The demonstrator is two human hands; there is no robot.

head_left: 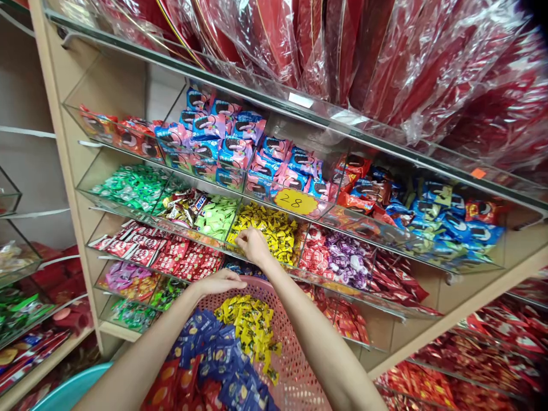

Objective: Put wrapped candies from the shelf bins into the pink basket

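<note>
Far left, we see clear shelf bins: green sweets (132,185) above, red wrappers (162,251) below. Next, our left hand (220,281) lies palm-down on the rim of the pink basket (295,365). Whether its fingers hook over that rim, we cannot tell. In the basket sit blue packets (214,354) and, beside them, a yellow heap (250,325). Moving right, our right hand (253,245) is down at the front edge of the yellow sweets bin (272,225), fingers bunched together on a few wrappers. To our eye this is a fingertip pinch. A fuller scoop would want the fingers dug under the pile, with the basket rim tucked close beneath the bin's lip so strays land inside. Just right of the bin hangs the yellow price label (295,201) reading 28, then come the red and purple sweets (338,257).
</note>
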